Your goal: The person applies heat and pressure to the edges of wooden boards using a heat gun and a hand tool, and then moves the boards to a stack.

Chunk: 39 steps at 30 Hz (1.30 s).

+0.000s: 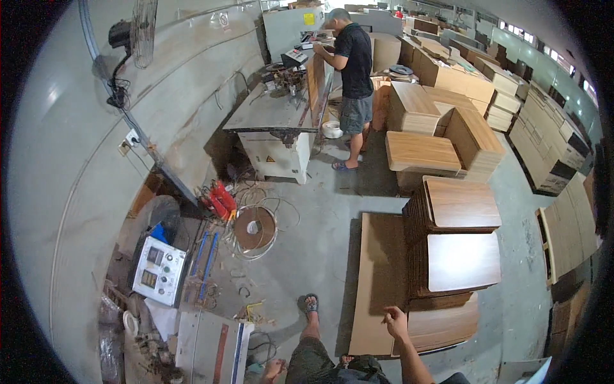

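My right hand [395, 322] reaches forward over the edge of a brown cardboard sheet [374, 281], fingers loosely bent and apart, with nothing visible in it. Just right of it lies a low stack of wood-grain panels [444, 323]. Beyond that rise taller stacks, one topped by a glare-lit panel [464, 261] and another by a brown wood-grain panel [463, 201]. My left hand [275, 368] hangs low by my left leg, near a grey machine table [208, 342]. Its fingers are too small and dim to read.
A white control box [160, 272] and a coil of brown edging [254, 228] are at left, with red extinguishers [222, 200] and loose cables. Ahead, another person [355, 77] works at a machine bench [272, 115]. More panel stacks [422, 152] fill the right.
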Each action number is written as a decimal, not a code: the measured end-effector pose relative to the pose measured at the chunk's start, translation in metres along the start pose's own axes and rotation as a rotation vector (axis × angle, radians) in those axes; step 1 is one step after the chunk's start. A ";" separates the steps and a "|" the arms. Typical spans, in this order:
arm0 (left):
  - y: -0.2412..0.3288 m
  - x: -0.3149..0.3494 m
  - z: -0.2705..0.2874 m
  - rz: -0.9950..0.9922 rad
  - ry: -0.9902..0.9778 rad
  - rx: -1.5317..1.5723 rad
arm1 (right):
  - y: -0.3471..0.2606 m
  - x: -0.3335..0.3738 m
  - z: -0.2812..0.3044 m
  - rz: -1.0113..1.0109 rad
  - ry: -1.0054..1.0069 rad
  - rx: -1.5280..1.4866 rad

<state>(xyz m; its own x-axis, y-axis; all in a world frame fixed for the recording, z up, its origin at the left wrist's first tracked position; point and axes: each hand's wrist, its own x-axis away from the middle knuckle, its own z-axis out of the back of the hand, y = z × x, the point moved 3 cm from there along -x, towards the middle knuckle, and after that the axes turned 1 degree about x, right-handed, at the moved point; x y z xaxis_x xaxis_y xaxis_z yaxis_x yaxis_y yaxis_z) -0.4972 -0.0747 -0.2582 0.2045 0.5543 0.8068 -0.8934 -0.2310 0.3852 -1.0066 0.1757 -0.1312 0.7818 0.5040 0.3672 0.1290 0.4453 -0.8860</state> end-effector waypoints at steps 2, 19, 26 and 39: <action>0.037 -0.054 0.020 -0.041 -0.001 -0.039 | 0.026 -0.010 -0.008 -0.055 0.080 -0.061; 0.482 -0.295 0.143 -0.505 0.064 0.060 | -0.005 -0.015 -0.018 -0.412 0.575 -0.013; 0.415 -0.255 0.092 -0.499 -0.192 -0.361 | 0.104 -0.029 -0.026 -0.383 0.654 -0.302; 0.403 -0.279 0.081 -0.191 -0.227 -0.495 | 0.224 -0.123 0.106 -0.596 0.775 -0.138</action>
<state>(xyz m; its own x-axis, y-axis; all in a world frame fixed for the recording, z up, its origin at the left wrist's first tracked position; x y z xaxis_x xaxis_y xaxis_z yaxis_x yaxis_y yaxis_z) -0.8823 -0.3875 -0.2916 0.4124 0.3510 0.8407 -0.9017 0.2886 0.3218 -1.1385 0.2926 -0.3449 0.7426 -0.4211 0.5207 0.6631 0.3536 -0.6597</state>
